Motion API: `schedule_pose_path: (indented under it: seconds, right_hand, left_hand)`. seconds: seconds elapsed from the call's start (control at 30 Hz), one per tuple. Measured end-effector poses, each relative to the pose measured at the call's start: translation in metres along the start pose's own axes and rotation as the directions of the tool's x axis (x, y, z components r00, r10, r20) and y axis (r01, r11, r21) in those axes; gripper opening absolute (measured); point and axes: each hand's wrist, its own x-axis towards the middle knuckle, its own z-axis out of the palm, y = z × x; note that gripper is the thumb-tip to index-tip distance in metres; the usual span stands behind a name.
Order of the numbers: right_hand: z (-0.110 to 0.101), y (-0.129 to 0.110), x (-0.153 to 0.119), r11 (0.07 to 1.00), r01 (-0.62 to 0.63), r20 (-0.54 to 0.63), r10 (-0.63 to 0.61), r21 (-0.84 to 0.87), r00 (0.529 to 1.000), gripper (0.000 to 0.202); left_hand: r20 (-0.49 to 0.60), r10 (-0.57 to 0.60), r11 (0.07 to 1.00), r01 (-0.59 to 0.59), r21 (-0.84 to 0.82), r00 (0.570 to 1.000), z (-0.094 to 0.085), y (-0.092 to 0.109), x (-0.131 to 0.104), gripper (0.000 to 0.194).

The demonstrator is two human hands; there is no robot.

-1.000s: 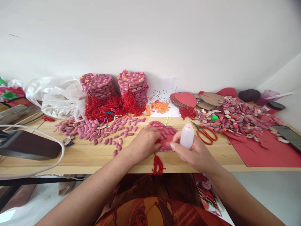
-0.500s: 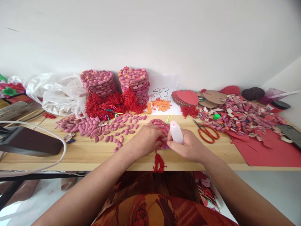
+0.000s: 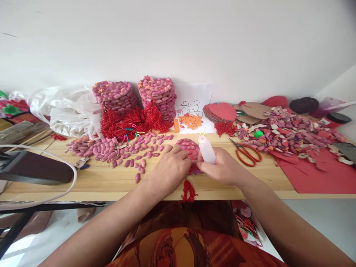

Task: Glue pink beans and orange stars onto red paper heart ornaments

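Note:
My right hand (image 3: 226,168) is wrapped round a translucent white squeeze bottle (image 3: 207,150), its base tilted up and its tip pointing down, out of sight. Under both hands lies a red heart-shaped piece (image 3: 191,145) bordered with pink-dyed peanut shells, with a yellow loop at its top and a red tassel (image 3: 189,192) hanging towards the table edge. My left hand (image 3: 175,168) rests over the left part of the heart, fingers bent and close together; what they hold, if anything, is hidden. Loose pink peanut shells (image 3: 139,159) are scattered to its left.
Two stacks of shell-covered pieces (image 3: 115,97) with red tassels stand by the wall. Orange paper stars (image 3: 190,122) lie on white paper. On the right are orange-handled scissors (image 3: 249,154), red card hearts (image 3: 222,111), a shell heap (image 3: 294,133) and red paper (image 3: 319,178).
My left hand has turned and its fingers have drawn in over the heart. The bottle has shifted slightly upward in view. The heart remains on the table.

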Motion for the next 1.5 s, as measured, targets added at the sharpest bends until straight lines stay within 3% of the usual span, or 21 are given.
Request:
schedule_pose_path:
  seconds: [0.43, 0.63, 1.03, 1.5]
  right_hand:
    - [0.002, 0.004, 0.004, 1.000, -0.020, 0.010, 0.020, -0.010, 1.000, 0.006]
    - [0.000, 0.004, 0.006, 0.998, -0.047, 0.038, 0.049, -0.034, 0.998, 0.003]
    - [-0.004, -0.002, 0.012, 0.995, -0.067, 0.070, 0.072, -0.078, 0.995, 0.008]
    - [-0.006, -0.002, 0.013, 0.991, -0.038, 0.074, 0.048, -0.128, 0.996, 0.007]
  left_hand:
    - [0.005, 0.105, 0.986, -0.104, 0.132, 0.994, -0.002, 0.012, 0.010, 0.017]
    - [0.017, 0.094, 0.990, -0.095, 0.104, 0.995, -0.004, 0.015, 0.015, 0.019]
    - [0.012, 0.162, 0.984, -0.163, 0.071, 0.987, 0.002, -0.001, 0.013, 0.014]
    - [0.009, 0.198, 0.969, -0.197, 0.150, 0.980, 0.000, 0.004, 0.015, 0.020]
